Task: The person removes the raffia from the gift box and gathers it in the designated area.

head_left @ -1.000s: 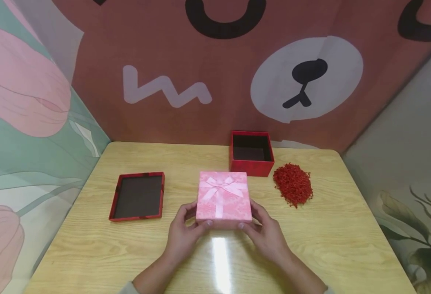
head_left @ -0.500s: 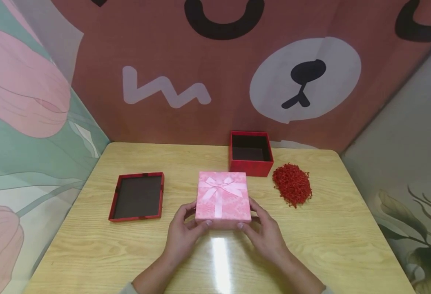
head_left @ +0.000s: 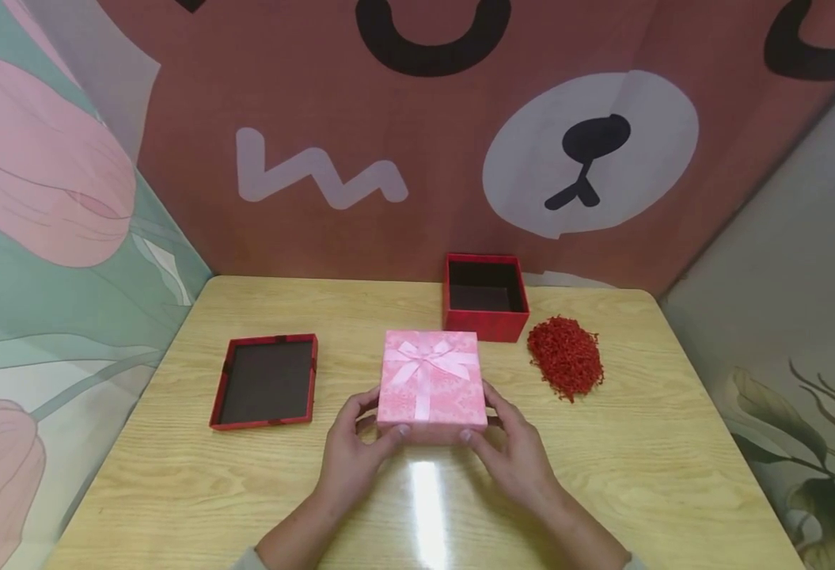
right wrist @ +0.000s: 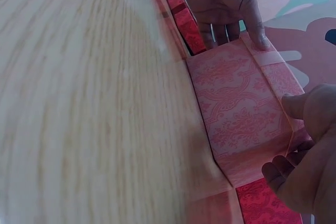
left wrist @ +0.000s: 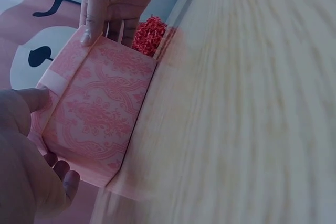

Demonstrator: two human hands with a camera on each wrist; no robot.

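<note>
A pink gift box (head_left: 431,396) with a patterned surface stands on the table, its lid on and a pale pink ribbon bow on top. My left hand (head_left: 351,455) grips its left side, thumb on the front of the lid and fingers along the side. My right hand (head_left: 520,455) holds the right side in the same way. In the left wrist view the patterned front of the pink box (left wrist: 100,103) shows below the lid's edge. The right wrist view shows the pink box (right wrist: 236,103) resting on the table between both hands.
A red box (head_left: 488,324) with a dark inside stands open behind the pink one. To its right lies a heap of red shredded paper (head_left: 567,358). An upturned red lid (head_left: 267,381) lies at the left. The wooden table (head_left: 175,483) meets a printed wall at the back.
Almost nothing differs. Both hands keep their hold at the sides of the pink gift box, whose lid seems raised very slightly at the back.
</note>
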